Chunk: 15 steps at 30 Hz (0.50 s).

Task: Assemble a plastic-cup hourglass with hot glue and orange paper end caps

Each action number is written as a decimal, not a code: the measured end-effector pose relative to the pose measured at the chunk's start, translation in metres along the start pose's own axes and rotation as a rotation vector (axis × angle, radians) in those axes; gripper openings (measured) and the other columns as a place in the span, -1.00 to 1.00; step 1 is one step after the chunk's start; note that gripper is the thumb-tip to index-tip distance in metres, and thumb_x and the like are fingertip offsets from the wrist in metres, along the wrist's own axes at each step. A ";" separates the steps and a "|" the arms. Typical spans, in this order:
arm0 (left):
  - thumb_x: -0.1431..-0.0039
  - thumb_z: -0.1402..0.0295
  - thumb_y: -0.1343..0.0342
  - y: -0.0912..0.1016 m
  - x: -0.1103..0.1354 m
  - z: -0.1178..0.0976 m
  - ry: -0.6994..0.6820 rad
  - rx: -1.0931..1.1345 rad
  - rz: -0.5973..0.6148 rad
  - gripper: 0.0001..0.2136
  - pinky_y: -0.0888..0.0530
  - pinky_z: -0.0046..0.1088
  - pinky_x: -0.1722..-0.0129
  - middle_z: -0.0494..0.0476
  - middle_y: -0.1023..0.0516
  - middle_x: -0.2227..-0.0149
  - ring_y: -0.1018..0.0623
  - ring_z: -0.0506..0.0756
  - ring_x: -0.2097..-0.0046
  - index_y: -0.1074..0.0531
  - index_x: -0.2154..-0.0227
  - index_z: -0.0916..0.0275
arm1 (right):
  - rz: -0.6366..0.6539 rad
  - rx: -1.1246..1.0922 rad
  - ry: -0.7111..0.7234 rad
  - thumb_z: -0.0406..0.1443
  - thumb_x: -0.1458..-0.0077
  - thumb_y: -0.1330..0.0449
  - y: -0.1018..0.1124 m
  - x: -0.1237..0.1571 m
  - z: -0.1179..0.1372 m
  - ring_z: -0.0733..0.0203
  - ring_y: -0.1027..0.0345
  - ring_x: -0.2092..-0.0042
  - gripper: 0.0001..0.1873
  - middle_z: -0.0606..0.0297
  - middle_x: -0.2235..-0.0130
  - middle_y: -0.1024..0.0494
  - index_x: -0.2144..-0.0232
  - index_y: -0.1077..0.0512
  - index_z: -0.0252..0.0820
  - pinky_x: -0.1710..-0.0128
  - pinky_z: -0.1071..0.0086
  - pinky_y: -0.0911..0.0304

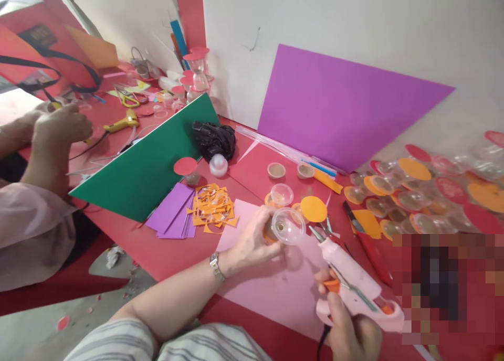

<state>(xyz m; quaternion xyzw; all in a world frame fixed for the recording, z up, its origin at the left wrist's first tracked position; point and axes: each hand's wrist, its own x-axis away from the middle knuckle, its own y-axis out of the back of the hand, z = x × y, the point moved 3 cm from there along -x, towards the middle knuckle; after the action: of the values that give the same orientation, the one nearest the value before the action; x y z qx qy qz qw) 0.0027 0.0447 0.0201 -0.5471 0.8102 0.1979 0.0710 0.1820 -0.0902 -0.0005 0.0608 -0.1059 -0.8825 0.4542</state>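
Glue gun (350,266) is filling the grip of the right hand (352,327); the left hand (254,244) is grasping a clear cup (293,230), ideally keeping it steady.

head | worn on head | faces forward, down | above red table (177,253) | near left hand (254,241), right hand (348,324)

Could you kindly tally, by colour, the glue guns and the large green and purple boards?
Pink glue gun, in the right hand: 1
Yellow glue gun, lying on the table: 1
Green board: 1
Purple board: 1
Total: 4, leaving out an unclear yellow item in the co-worker's hands.
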 end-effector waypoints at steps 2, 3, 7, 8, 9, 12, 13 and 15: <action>-0.15 0.32 -0.17 0.002 -0.001 0.000 0.021 -0.036 -0.029 -0.72 -0.47 -0.28 0.11 0.19 -0.48 0.12 -0.51 0.15 0.12 -0.33 0.10 0.24 | 0.034 0.021 0.002 0.01 0.02 -0.33 -0.002 0.005 -0.001 0.15 -0.44 0.41 -0.62 0.16 0.37 -0.60 0.43 -0.54 -0.21 0.46 0.37 -0.37; -0.15 0.32 -0.18 0.003 -0.002 0.000 0.031 -0.057 -0.046 -0.73 -0.47 -0.29 0.12 0.18 -0.49 0.13 -0.51 0.14 0.14 -0.33 0.11 0.24 | 0.040 0.035 -0.014 0.01 -0.02 -0.31 -0.003 0.009 -0.001 0.18 -0.41 0.45 -0.61 0.16 0.36 -0.61 0.37 -0.55 -0.21 0.50 0.39 -0.35; -0.09 0.39 -0.25 0.007 -0.004 0.001 0.037 -0.138 -0.121 -0.73 -0.47 -0.34 0.15 0.15 -0.50 0.16 -0.51 0.11 0.17 -0.32 0.17 0.21 | -0.029 0.135 0.017 0.02 -0.17 -0.20 -0.006 0.020 -0.003 0.17 -0.46 0.37 -0.60 0.16 0.29 -0.63 0.23 -0.53 -0.20 0.36 0.36 -0.42; -0.08 0.41 -0.26 0.008 -0.005 0.001 0.036 -0.156 -0.129 -0.73 -0.47 -0.35 0.15 0.14 -0.50 0.16 -0.51 0.11 0.16 -0.32 0.19 0.21 | -0.030 0.168 0.044 0.02 -0.17 -0.20 -0.006 0.021 -0.005 0.14 -0.49 0.33 -0.59 0.15 0.27 -0.63 0.23 -0.53 -0.20 0.30 0.34 -0.44; -0.07 0.42 -0.27 0.008 -0.006 0.001 0.036 -0.172 -0.132 -0.73 -0.47 -0.35 0.15 0.15 -0.50 0.15 -0.51 0.11 0.15 -0.33 0.19 0.21 | -0.030 0.200 0.067 0.03 -0.17 -0.20 -0.004 0.021 -0.008 0.11 -0.50 0.29 -0.59 0.14 0.26 -0.64 0.23 -0.53 -0.20 0.26 0.32 -0.45; -0.10 0.40 -0.26 0.010 -0.007 -0.002 0.036 -0.194 -0.122 -0.73 -0.49 -0.34 0.16 0.17 -0.51 0.13 -0.52 0.13 0.13 -0.34 0.17 0.20 | -0.039 0.266 0.083 0.04 -0.14 -0.22 0.006 0.017 -0.019 0.05 -0.52 0.23 -0.58 0.11 0.22 -0.64 0.23 -0.53 -0.19 0.30 0.32 -0.47; -0.12 0.39 -0.24 0.010 -0.008 -0.003 0.035 -0.197 -0.120 -0.74 -0.49 -0.34 0.17 0.19 -0.51 0.12 -0.52 0.14 0.13 -0.35 0.16 0.20 | -0.041 0.273 0.084 0.05 -0.12 -0.24 0.009 0.016 -0.022 0.05 -0.52 0.23 -0.58 0.10 0.21 -0.64 0.24 -0.53 -0.19 0.32 0.32 -0.46; -0.15 0.37 -0.22 0.011 -0.008 -0.003 0.034 -0.209 -0.116 -0.76 -0.50 -0.32 0.16 0.20 -0.51 0.11 -0.52 0.15 0.11 -0.35 0.14 0.20 | -0.043 0.279 0.095 0.04 -0.10 -0.26 0.012 0.016 -0.025 0.04 -0.52 0.24 -0.58 0.10 0.23 -0.64 0.24 -0.53 -0.18 0.32 0.31 -0.46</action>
<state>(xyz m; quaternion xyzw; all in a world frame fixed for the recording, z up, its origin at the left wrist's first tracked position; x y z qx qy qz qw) -0.0040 0.0542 0.0286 -0.6009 0.7531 0.2676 0.0111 0.1877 -0.1133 -0.0217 0.1673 -0.2047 -0.8648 0.4269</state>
